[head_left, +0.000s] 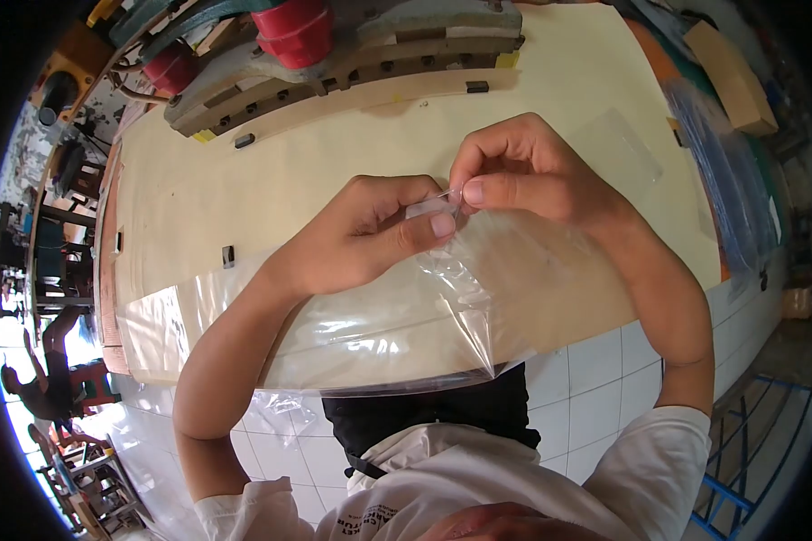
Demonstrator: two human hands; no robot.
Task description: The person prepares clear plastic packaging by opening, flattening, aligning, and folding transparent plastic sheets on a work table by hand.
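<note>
A large sheet of clear plastic film (361,338) lies over the near side of the table and hangs past its front edge. My left hand (374,230) pinches a gathered bit of this film between thumb and fingers. Close beside it, my right hand (523,176) grips the film's edge between thumb and forefinger. Creases run down from the pinched spot toward the table edge. The two hands nearly meet above the middle of the table. Whether the film is one layer or a bag, I cannot tell.
A heavy metal machine (352,68) with a red part (293,34) stands at the table's back. Small black blocks (476,87) sit on the cream surface (568,81). Folded plastic (726,180) and a cardboard box (731,77) lie at right. A person (41,388) is far left.
</note>
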